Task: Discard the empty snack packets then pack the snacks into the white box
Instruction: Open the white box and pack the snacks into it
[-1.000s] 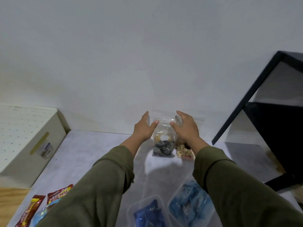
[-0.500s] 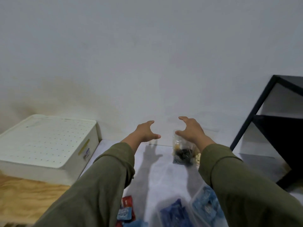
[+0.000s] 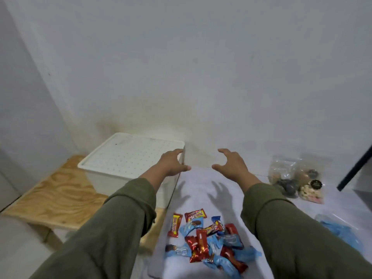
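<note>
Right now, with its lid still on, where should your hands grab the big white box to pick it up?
Probably by its two opposite side walls, just under the lid's overhanging rim, one hand per side. The white box is wide, flat-topped and closed, so one hand can't span it. The left hand already hovers at its near right corner; the right hand is open beside it, holding nothing.

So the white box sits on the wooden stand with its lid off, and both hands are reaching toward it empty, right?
Not quite: the head view shows the perforated lid on the white box, closed. The rest holds: the box sits on the wooden stand, and the left hand and right hand reach toward it empty.
</note>
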Tool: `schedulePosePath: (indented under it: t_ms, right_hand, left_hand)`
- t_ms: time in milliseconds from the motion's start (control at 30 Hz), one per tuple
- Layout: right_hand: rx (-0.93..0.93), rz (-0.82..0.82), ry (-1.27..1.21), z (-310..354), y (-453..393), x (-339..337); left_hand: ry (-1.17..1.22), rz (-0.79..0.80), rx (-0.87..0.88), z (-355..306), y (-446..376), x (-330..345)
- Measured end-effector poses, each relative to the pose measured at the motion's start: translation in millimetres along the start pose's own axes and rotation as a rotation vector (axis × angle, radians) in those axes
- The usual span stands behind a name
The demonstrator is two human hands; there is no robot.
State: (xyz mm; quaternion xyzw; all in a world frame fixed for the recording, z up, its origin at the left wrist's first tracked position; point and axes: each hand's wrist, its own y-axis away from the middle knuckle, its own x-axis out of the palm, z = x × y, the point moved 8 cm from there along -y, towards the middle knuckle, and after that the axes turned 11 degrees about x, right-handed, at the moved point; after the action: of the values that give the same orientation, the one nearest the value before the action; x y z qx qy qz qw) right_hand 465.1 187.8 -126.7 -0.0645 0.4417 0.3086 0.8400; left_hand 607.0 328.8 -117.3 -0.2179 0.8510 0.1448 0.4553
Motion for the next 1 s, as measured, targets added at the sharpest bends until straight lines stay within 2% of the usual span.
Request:
schedulePosePath:
  t_ms: [233, 467, 600, 1000]
  right_hand:
    - [-0.069, 0.152, 0.016, 70.7, 16.1, 105.5]
    - [-0.064, 0.257, 0.027, 82.1, -18.9, 172.9]
    - [-0.069, 0.294, 0.012, 81.9, -45.0, 194.6]
    - [-0.072, 0.298, 0.021, 84.0, -82.0, 211.0]
  left_hand:
    - [0.07, -0.107, -0.231, 137.0, 51.9, -33.2]
    - [0.292, -0.236, -0.447, 225.3, 52.4, -17.5]
    - [0.318, -0.228, -0.476, 242.7, 36.4, -2.1]
    - [0.361, -0.434, -0.556, 249.4, 29.1, -9.1]
